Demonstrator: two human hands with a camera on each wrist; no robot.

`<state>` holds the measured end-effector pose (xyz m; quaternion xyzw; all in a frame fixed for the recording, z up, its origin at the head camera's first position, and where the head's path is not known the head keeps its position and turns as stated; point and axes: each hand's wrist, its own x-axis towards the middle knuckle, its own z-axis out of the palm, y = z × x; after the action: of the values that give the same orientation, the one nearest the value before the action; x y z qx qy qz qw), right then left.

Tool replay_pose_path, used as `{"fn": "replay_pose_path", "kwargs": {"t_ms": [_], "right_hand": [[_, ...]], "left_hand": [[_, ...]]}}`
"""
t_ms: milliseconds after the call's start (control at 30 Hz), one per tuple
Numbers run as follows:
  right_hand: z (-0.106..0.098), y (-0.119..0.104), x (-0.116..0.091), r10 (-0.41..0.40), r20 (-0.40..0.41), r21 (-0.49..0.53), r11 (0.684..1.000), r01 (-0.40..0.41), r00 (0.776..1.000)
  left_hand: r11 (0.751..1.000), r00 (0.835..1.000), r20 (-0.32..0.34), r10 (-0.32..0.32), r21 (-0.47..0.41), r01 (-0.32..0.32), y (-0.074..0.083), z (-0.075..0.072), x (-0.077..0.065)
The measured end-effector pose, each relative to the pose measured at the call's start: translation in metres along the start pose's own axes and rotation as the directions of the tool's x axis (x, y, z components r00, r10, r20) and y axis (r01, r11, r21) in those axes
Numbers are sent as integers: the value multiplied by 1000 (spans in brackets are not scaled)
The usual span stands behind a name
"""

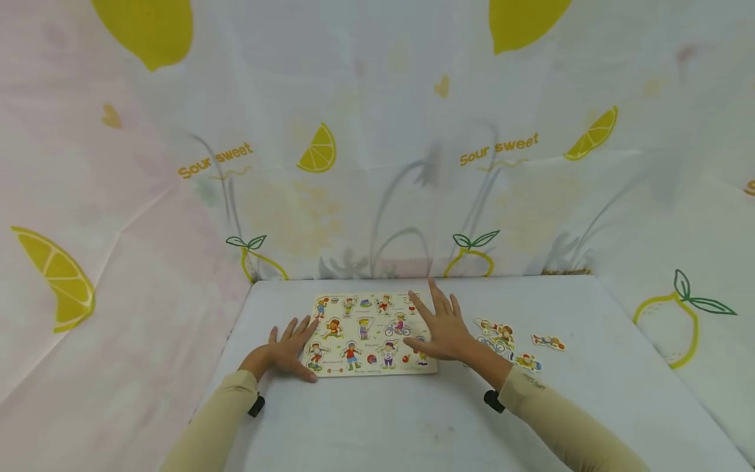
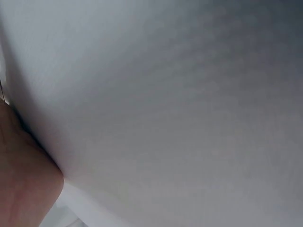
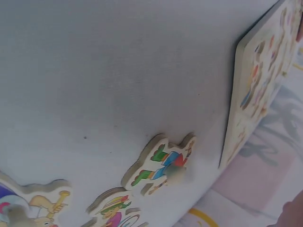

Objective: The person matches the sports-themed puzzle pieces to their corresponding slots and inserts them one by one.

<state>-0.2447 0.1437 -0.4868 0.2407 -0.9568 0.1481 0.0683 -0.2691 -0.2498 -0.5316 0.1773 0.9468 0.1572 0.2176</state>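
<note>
A flat puzzle board (image 1: 348, 332) with printed sports figures lies on the white table in the head view. My left hand (image 1: 287, 349) rests at its left edge, fingers spread, thumb by the near corner. Over the board's right part is my right hand (image 1: 446, 331), also with spread fingers, covering some of the pictures; whether it touches the board I cannot tell. Neither hand grips anything. Only part of the left hand (image 2: 28, 179) shows in the left wrist view. The board's edge (image 3: 239, 80) appears at the upper right of the right wrist view.
Right of the board lies a cluster of loose figure-shaped puzzle pieces (image 1: 504, 335), some overlapping. One piece (image 1: 548, 341) lies apart, farther right. In the right wrist view a piece (image 3: 163, 163) bears a blurred knob. A lemon-print cloth (image 1: 366, 216) hangs behind the table.
</note>
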Motion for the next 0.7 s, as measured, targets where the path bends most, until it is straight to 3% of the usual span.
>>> {"fn": "replay_pose_path", "kwargs": {"t_ms": [200,467,700], "right_hand": [[0,8,-9,12,-1,-12,1000,-12,1000],[-3,19,-21,32,-4,-21,999,-32,999],[-8,29,-39,49,0,-69,996,-49,999]], "left_hand": [[1000,1000,14,3,-18,-3,-4,2,2],[1000,1000,-17,-12,-8,12,-12,10,9],[1000,1000,8,-5,-5,5,-7,5,4]]}}
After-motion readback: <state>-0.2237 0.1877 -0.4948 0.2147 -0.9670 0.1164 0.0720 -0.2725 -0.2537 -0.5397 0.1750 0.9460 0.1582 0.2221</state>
